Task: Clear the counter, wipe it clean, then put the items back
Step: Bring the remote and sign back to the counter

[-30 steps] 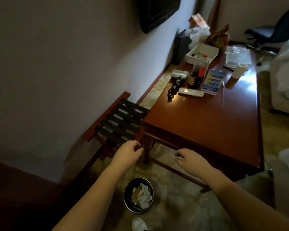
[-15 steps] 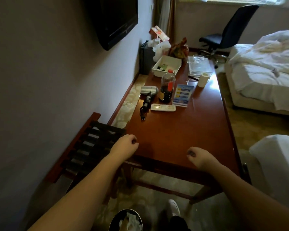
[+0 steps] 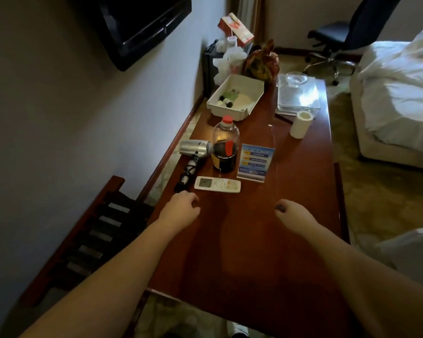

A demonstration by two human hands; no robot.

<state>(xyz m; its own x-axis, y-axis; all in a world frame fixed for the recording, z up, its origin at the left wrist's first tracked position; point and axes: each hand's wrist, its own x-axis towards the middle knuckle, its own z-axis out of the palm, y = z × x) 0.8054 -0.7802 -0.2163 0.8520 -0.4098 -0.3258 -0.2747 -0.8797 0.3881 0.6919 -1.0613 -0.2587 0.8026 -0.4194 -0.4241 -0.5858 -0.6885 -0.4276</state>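
The dark red wooden counter (image 3: 266, 228) runs along the wall. On its middle lie a white remote (image 3: 217, 185), a silver hair dryer (image 3: 195, 148) with a black cord, a bottle (image 3: 225, 148) with a red cap and dark liquid, and a blue sign card (image 3: 254, 162). Further back stand a white tray (image 3: 235, 97) of small toiletries, a paper roll (image 3: 300, 124) and a clear tray (image 3: 298, 96) with a glass bowl. My left hand (image 3: 181, 209) hovers just short of the remote, fingers loosely curled, holding nothing. My right hand (image 3: 294, 217) hovers over bare wood, likewise curled and holding nothing.
A slatted luggage rack (image 3: 95, 240) stands left of the counter against the wall. A TV (image 3: 142, 25) hangs above. Bags and a carton (image 3: 235, 28) crowd the far end. A bed (image 3: 401, 98) and an office chair (image 3: 340, 32) are to the right.
I have stepped forward and the view has risen from the floor bin to the counter. Both hands have moved from the near edge out over the top, toward the remote.
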